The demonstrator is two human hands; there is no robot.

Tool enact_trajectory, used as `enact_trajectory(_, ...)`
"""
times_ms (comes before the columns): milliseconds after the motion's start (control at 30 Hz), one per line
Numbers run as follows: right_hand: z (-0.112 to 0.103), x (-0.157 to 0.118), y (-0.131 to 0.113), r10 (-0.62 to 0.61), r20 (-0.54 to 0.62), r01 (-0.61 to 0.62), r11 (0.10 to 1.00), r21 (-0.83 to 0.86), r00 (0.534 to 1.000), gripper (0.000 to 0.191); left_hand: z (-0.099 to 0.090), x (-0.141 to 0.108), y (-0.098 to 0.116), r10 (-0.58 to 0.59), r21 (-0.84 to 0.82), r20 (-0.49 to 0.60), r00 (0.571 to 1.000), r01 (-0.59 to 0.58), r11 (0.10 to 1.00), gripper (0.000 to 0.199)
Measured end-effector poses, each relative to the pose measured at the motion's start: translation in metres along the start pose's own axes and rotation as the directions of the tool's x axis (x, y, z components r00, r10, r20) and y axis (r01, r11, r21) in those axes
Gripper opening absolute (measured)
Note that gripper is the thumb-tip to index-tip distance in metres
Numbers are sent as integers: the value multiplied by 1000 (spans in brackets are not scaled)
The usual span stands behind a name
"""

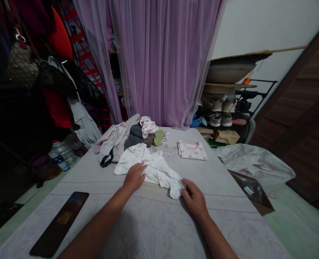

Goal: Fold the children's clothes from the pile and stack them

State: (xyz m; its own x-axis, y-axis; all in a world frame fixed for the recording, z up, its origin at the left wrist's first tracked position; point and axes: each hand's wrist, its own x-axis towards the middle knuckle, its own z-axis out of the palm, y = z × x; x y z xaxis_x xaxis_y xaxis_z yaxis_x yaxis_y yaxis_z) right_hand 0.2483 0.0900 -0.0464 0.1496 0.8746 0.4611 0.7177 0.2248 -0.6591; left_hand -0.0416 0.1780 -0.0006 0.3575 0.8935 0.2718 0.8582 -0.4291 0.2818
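A crumpled white garment [155,164] lies spread across the covered surface in front of me. My left hand [134,177] rests on its near left part, fingers stretched out over the cloth. At the garment's right end, my right hand [195,198] has its thumb and fingers closed on the edge of the fabric. Beyond it, to the right, is a folded white garment with a pink neckline [192,149]. Behind the white garment's left side sits a heap of mixed clothes [118,138], with a green piece [158,137] at its right.
A dark phone [61,223] lies at the near left. Plastic bottles [63,153] stand on the floor to the left. A purple curtain [162,61] hangs behind. On the right are a shoe rack with sneakers [221,117], a clear plastic bag [259,165] and a box [252,192].
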Motion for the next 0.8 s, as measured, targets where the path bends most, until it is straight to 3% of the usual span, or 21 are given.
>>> enact_trajectory(100,-1,-1,-7,41,40,-36,992,-122,998,45,-8,7,-21,-15,102,83,996,7,995,41)
enact_trajectory(233,-8,16,-11,168,123,-143,972,-187,978,48,-32,16,-24,13,163,204,979,-47,986,23)
enact_trajectory(300,-18,34,-8,281,103,-262,951,-164,954,50,-45,15,-15,30,162,247,969,-72,984,18)
enact_trajectory(367,-29,53,-6,365,-18,-363,917,-166,931,51,-54,8,2,68,111,273,960,-102,989,19)
enact_trajectory(433,-36,67,-9,323,-181,-357,911,-207,929,51,-56,-2,24,122,29,289,950,-136,990,21)
enact_trajectory(500,-35,70,-21,180,-231,-234,943,-235,956,53,-52,-12,47,164,-37,288,943,-161,986,19)
enact_trajectory(567,-26,60,-43,-1,-88,-16,981,-192,996,57,-46,-18,64,158,-83,273,949,-140,987,17)
enact_trajectory(600,-19,52,-55,-103,49,108,986,-125,993,59,-43,-21,71,146,-110,257,955,-122,986,17)
enact_trajectory(667,-4,34,-80,-233,320,250,968,-13,918,58,-38,-25,77,121,-164,214,969,-87,983,16)
enact_trajectory(733,6,20,-95,-206,441,210,977,40,874,39,-36,-31,75,107,-190,185,977,-72,979,16)
enact_trajectory(800,8,16,-98,-138,461,117,990,75,876,28,-35,-37,68,125,-155,194,973,-95,983,16)
